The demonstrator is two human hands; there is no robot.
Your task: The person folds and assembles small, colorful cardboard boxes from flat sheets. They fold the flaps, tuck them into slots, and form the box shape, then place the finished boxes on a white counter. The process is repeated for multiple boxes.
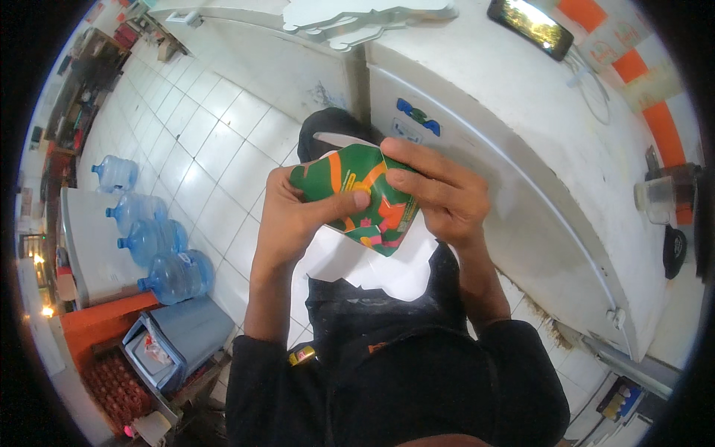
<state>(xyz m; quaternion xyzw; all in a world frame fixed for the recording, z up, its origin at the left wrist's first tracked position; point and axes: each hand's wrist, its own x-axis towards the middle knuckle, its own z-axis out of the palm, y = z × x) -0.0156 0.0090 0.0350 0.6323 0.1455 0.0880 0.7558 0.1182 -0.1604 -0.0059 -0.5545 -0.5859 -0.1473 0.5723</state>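
A green cardboard food box (380,179) with orange, yellow and pink print is held up in front of my chest, partly folded. My left hand (298,208) grips its left side, the thumb pressed on the printed face. At the box's upper right edge, my right hand (447,190) has its fingers bent over the card; its thumb is hidden. Below the box, white card with a cut outline (372,268) lies across my lap. I cannot tell how many pieces are there.
Flat white card cut-outs (350,22) lie on the white chest freezer (536,201), near a phone (530,26) with a lit screen. Several blue water jugs (179,276) stand on the left beside a grey bin (179,343). Egg trays (112,387) sit at lower left.
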